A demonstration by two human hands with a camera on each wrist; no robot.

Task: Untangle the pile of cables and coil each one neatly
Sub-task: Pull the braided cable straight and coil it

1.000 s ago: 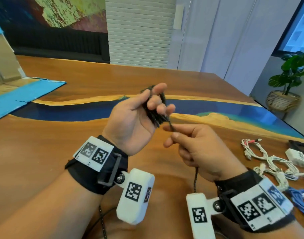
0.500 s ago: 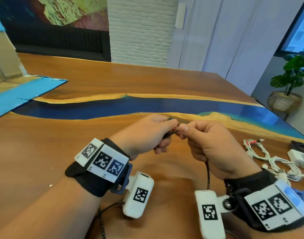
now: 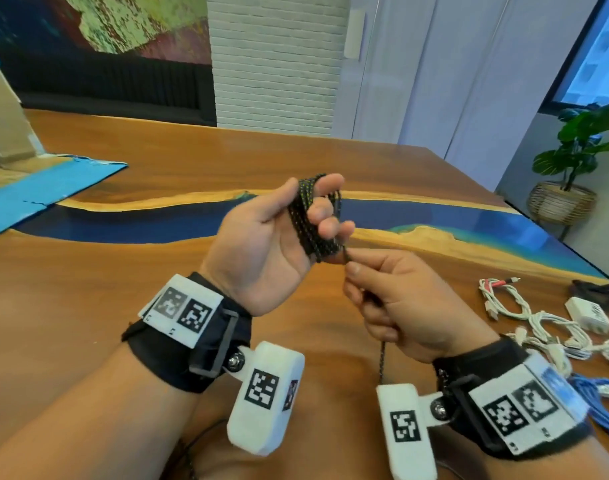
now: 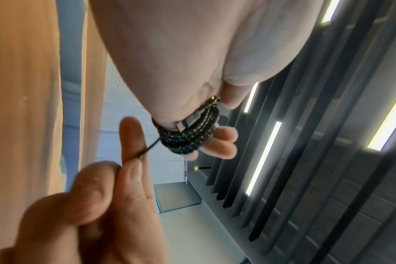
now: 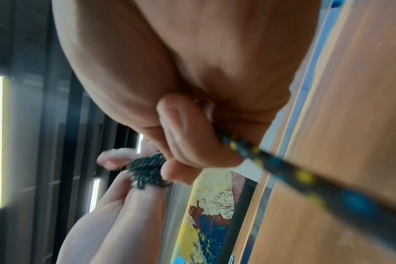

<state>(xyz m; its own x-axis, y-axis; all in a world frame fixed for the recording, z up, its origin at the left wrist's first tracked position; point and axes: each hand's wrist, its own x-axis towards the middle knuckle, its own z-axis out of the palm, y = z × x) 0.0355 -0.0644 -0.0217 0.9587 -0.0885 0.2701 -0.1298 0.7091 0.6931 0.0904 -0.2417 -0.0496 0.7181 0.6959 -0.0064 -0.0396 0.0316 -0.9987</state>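
A black braided cable [image 3: 310,220] with yellow and blue flecks is wound in several loops round the fingers of my left hand [image 3: 279,237], held palm-up above the table. Its metal plug [image 4: 188,123] lies against the coil [image 4: 188,137] under the thumb. My right hand [image 3: 393,299], just right of and below the coil, pinches the cable's free strand [image 3: 347,258] between thumb and forefinger. The strand [image 3: 382,362] runs down through that fist toward my body. In the right wrist view the strand [image 5: 305,176] leaves the curled fingers, with the coil [image 5: 147,171] beyond.
A tangle of white cables [image 3: 538,320], a white charger block [image 3: 588,315] and a blue cable [image 3: 597,400] lie at the table's right edge. A blue-lined cardboard box [image 3: 26,188] stands open at far left. A potted plant [image 3: 573,168] sits beyond the table's right corner.
My left hand turned from palm-down to palm-up and rose, showing the coil again. My right hand stayed on the strand, now below the coil.
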